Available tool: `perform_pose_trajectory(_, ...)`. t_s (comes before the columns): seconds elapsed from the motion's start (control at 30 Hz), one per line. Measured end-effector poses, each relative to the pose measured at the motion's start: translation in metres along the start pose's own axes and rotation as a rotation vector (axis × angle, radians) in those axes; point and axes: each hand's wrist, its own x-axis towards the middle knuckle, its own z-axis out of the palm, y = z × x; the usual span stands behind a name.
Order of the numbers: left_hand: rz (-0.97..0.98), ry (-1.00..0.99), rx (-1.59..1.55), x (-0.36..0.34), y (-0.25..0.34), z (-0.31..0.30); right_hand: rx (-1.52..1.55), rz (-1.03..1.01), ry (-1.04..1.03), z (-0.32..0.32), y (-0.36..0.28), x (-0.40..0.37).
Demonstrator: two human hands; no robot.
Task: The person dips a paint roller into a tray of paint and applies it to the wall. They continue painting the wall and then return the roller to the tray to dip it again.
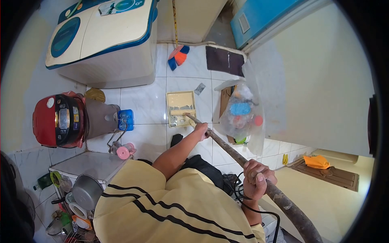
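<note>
At far left, a red and black cooker [56,121] is supported by a grey stand [99,115], beyond which a white and blue washer [109,44] is seen. Below the cooker, a grey pot [87,192] is set among other kitchenware, partly cut off by the yellow, black-striped shirt [162,206]. Just right of the stand, glassware is seen at a blue container [130,120], with a pink object [125,151] nearer the shirt. On the tiled floor [148,101], in the middle, a shallow tray [180,98] is coated with cream paint, and a roller [181,112] is laid across its nearer half. Above the tray, an orange and blue broom [178,56] is seen. The roller is met by the far end of a long, stained pole [229,149]. The pole is gripped near that end by the left hand [201,131], its fingers curled round it. A dark mat [224,60] is laid farther off. Right of the tray, mixed items are held in a clear bag [242,115]. Farther down the pole, a full fist is made round it by the right hand [259,179], below which a black cable [277,220] is looped. At far right, an orange cloth [317,162] is seen against a brown panel [342,176].
</note>
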Motion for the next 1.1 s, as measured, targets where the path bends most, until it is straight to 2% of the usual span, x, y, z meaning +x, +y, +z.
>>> perform_pose_trajectory(0.53,0.062,-0.002,0.056,0.006,0.002,-0.008,-0.015,-0.112,-0.043,-0.007,0.013,-0.026)
perform_pose_trajectory(0.7,0.084,0.012,0.073,0.001,-0.005,-0.001,-0.016,-0.080,-0.032,-0.011,-0.002,-0.020)
perform_pose_trajectory(0.83,0.018,-0.011,0.058,-0.015,-0.015,0.006,-0.003,-0.026,0.001,-0.010,-0.024,-0.008)
perform_pose_trajectory(1.0,-0.053,0.020,0.022,-0.019,-0.022,0.005,-0.009,0.041,0.019,-0.012,-0.019,-0.003)
perform_pose_trajectory(1.1,-0.028,0.034,0.016,-0.009,-0.021,0.000,0.030,0.022,0.003,-0.015,-0.012,-0.006)
